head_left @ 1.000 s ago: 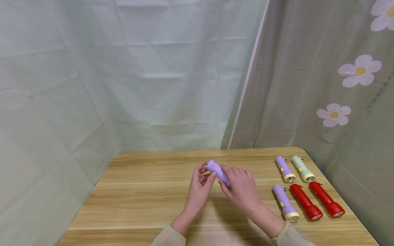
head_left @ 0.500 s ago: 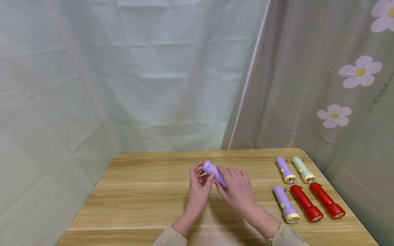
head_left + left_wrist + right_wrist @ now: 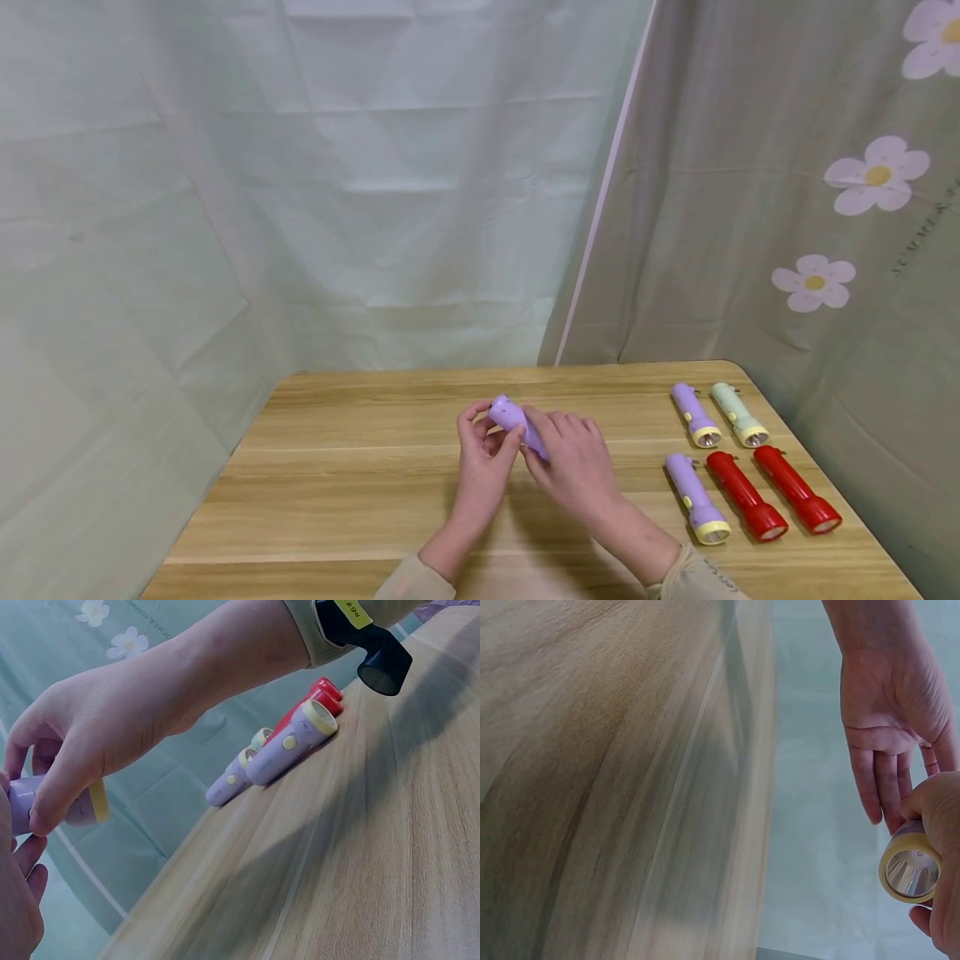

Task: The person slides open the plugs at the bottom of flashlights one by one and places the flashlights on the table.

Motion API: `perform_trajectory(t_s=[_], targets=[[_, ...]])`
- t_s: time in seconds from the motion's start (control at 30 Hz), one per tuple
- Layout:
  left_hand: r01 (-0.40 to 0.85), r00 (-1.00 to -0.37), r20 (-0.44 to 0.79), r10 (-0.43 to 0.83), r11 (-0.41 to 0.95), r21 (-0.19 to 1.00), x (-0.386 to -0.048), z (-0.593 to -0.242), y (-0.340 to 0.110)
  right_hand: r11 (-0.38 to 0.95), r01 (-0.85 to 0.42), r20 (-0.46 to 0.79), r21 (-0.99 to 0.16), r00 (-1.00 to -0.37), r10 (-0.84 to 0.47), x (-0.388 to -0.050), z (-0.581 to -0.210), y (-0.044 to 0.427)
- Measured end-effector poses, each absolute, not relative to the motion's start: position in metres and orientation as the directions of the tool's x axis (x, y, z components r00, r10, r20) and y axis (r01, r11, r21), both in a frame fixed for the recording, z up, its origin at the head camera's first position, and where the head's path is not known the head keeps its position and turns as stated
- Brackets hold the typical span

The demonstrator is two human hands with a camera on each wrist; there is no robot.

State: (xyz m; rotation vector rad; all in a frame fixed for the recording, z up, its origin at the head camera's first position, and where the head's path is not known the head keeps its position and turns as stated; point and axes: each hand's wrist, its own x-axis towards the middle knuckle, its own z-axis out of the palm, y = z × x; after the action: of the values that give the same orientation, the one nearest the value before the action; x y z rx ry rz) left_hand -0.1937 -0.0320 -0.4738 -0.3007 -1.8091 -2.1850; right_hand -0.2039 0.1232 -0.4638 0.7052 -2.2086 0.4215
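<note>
A purple flashlight is held above the table, between both hands. My left hand pinches its tail end, thumb on the near side and fingers behind. Around the head end, my right hand grips with thumb and fingers, covering much of it in the head view. The left wrist view shows the yellow rim beyond the right thumb. In the right wrist view the lens faces the camera and looks unlit, with the left fingers reaching toward the barrel.
On the right of the wooden table lie several flashlights in two rows. The far row has a purple one and a pale green one. Nearer are another purple one and two red ones. A curtain hangs behind.
Both hands have shifted slightly left with the flashlight, keeping their hold on it. The flashlights on the table have not moved.
</note>
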Motion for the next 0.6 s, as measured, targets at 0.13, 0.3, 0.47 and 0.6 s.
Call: perform_trajectory(t_s=[0.13,0.3,0.47,0.6], targets=[[0.343,-0.939,0.332,-0.089,-0.179,0.922,-0.1932,-0.4740,-0.0325,0.793,-0.606,0.757,-0.058,-0.545,-0.360,-0.2039,-0.4642,0.1227],[0.331,-0.944,0.320,-0.084,-0.207,0.921,-0.1922,-0.4742,-0.0333,0.795,-0.605,0.750,-0.050,-0.548,-0.370,-0.2029,-0.4640,0.1220],[0.317,-0.948,0.306,-0.086,-0.203,0.926,-0.1910,-0.4747,-0.0340,0.793,-0.608,0.755,-0.040,-0.538,-0.375,-0.2022,-0.4645,0.1219],[0.320,-0.947,0.309,-0.084,-0.212,0.923,-0.1906,-0.4747,-0.0345,0.792,-0.610,0.759,-0.034,-0.531,-0.376,-0.2022,-0.4647,0.1220]])
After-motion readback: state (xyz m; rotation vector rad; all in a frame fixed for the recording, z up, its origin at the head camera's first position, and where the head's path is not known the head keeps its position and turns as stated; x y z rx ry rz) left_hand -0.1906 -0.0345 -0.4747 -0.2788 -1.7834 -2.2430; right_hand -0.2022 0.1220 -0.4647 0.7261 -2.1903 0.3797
